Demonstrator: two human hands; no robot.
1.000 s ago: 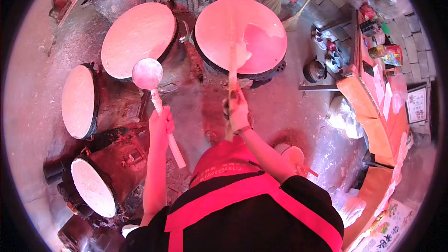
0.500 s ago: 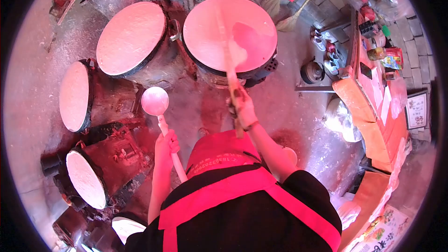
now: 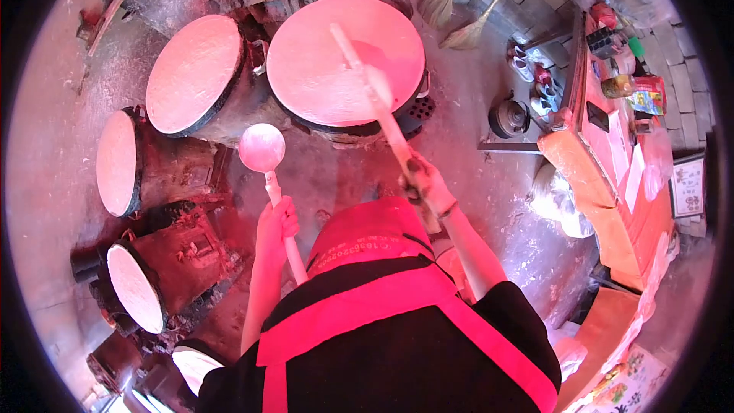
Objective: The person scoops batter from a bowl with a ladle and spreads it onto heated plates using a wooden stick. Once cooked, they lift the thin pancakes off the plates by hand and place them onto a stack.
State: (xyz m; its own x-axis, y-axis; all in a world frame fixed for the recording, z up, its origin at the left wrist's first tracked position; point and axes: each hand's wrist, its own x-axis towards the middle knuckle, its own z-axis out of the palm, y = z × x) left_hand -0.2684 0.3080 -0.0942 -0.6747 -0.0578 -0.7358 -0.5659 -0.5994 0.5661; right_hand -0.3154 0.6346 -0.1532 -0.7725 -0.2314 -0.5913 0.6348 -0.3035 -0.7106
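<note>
The right hand point(image 3: 430, 187) has its fingers clenched round the near end of a long wooden spreader point(image 3: 372, 90), whose far end lies on the big round griddle point(image 3: 306, 69). The left hand point(image 3: 275, 223) grasps the ladle point(image 3: 262, 148) by its handle, bowl held just near of that griddle, over the floor.

Two brooms point(image 3: 459, 0) are lying on the floor to your upper right, a dark kettle point(image 3: 510, 117) is sitting near them, and bottles point(image 3: 631, 88) are crowding the orange table point(image 3: 592, 176).
</note>
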